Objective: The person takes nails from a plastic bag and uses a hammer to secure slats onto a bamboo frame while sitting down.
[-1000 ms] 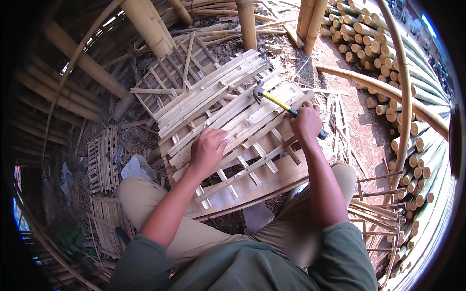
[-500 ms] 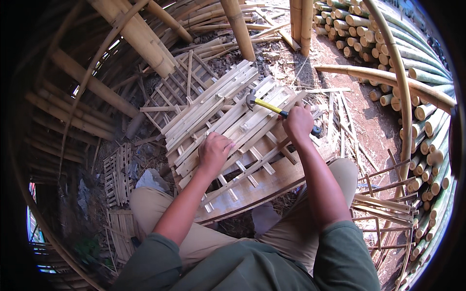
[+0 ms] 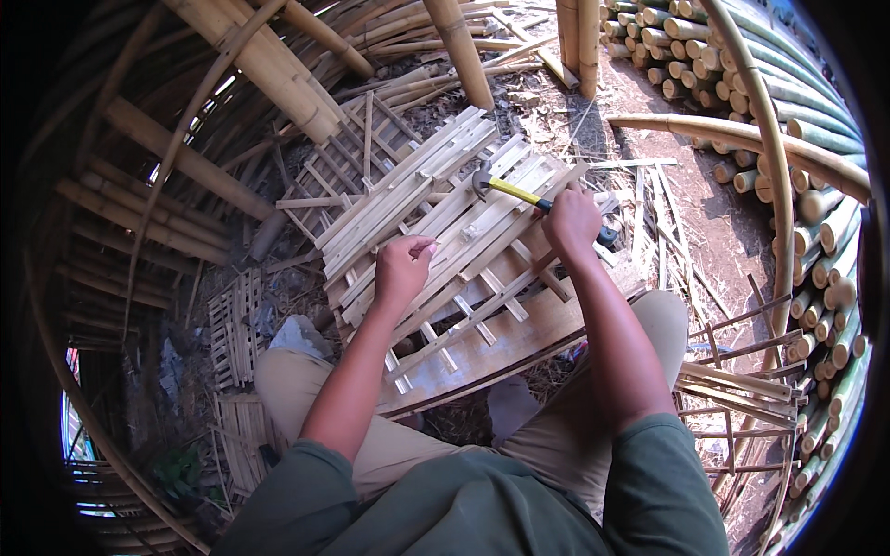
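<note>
My right hand point(image 3: 572, 222) is closed around a hammer point(image 3: 515, 192) with a yellow shaft, a dark grip and a metal head pointing left. The hammer lies low over pale bamboo slats point(image 3: 464, 218), and my right fingers are close to the end of one slat. My left hand point(image 3: 402, 269) is raised slightly above the left part of the slats, thumb and fingertips pinched together. Whatever is between those fingertips is too small to make out. The slats lie side by side across several thinner cross strips, all resting on a wooden board point(image 3: 547, 345) in front of my knees.
Finished-looking slatted panels point(image 3: 232, 324) lie on the ground at left. Thick bamboo posts point(image 3: 459, 56) rise beyond the board. Cut bamboo poles point(image 3: 825, 278) are stacked along the right. Loose strips point(image 3: 732, 398) lie beside my right knee, and a curved pole point(image 3: 714, 130) crosses at upper right.
My left hand has lifted off the slats, and its fingers have drawn into a pinch. My right hand still holds the hammer in nearly the same place. The whole view has shifted slightly.
</note>
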### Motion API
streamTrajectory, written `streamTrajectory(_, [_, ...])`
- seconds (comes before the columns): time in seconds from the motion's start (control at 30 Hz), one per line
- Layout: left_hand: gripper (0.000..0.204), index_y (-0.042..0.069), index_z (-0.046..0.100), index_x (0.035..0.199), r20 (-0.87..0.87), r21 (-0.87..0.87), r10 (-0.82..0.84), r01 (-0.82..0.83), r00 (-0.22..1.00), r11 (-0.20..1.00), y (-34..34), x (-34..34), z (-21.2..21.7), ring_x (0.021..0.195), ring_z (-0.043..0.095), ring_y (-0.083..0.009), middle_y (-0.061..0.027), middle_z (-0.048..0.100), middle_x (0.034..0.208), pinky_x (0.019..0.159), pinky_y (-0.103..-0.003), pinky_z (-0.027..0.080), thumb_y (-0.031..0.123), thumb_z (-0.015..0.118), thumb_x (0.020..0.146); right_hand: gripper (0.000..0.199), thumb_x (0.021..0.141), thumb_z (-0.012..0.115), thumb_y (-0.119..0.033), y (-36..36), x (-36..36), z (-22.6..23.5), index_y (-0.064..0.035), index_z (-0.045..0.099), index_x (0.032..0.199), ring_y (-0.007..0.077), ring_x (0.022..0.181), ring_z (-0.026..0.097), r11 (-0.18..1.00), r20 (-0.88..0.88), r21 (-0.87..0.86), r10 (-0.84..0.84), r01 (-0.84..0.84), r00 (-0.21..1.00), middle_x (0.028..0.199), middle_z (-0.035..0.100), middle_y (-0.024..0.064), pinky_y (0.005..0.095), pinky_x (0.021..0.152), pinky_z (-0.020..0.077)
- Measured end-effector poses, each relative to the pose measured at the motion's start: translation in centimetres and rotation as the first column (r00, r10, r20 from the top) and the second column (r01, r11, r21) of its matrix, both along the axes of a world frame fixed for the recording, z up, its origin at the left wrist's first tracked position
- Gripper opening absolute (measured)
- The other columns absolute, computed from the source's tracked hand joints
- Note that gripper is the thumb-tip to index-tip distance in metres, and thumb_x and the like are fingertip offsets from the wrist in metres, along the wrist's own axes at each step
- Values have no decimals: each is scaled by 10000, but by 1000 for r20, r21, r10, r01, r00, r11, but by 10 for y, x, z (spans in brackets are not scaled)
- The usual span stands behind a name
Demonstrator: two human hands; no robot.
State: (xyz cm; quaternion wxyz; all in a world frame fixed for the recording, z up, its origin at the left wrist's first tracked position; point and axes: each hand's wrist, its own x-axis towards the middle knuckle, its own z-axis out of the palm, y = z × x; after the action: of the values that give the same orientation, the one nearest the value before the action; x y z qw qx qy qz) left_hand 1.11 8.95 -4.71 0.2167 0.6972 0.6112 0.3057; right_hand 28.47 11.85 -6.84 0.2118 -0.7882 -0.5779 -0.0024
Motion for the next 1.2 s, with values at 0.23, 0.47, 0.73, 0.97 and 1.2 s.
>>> streamTrajectory(0.23, [371, -36, 657, 1152, 233, 236, 108, -164, 966, 958, 39, -23, 49, 1018, 657, -236, -146, 695, 1071, 879, -335, 507, 122, 756, 832, 338, 720, 802, -329, 1, 0, 5, -28, 740, 860, 293, 1012, 609, 999, -10, -37, 24, -24, 1000, 1049, 648, 95, 376, 767, 547])
streamTrajectory(0.47, [330, 27, 679, 1110, -44, 197, 71, -61, 997, 979, 34, -39, 36, 1055, 634, -278, -144, 665, 1084, 906, -386, 496, 137, 747, 807, 308, 733, 791, -307, 1, 2, -3, -35, 740, 866, 285, 1003, 614, 999, -4, -49, 15, -16, 1000, 1044, 652, 97, 374, 765, 548])
streamTrajectory(0.73, [233, 79, 753, 1002, -93, 112, -89, 100, 992, 989, -13, -11, -24, 898, 645, -291, -124, 663, 957, 831, -359, 508, 203, 759, 805, 301, 744, 781, -312, 1, 2, -1, -36, 742, 856, 283, 984, 621, 999, 17, -30, 21, -21, 1000, 1033, 657, 92, 376, 756, 550])
streamTrajectory(0.97, [135, 99, 743, 899, -199, 192, -9, 48, 980, 980, -15, -4, -30, 887, 637, -264, -66, 674, 892, 796, -387, 472, 203, 739, 814, 305, 748, 779, -326, 1, 1, -3, -49, 751, 874, 281, 989, 618, 999, 15, -30, 18, -17, 1000, 1045, 660, 92, 377, 758, 550])
streamTrajectory(1.2, [80, 86, 691, 848, -411, 308, 47, 91, 910, 947, -19, 9, -29, 898, 619, -246, -61, 665, 885, 836, -442, 417, 161, 710, 827, 322, 744, 780, -344, 2, 3, -1, -51, 753, 875, 281, 1005, 613, 998, 19, -60, 20, -19, 1000, 1056, 657, 89, 379, 769, 548])
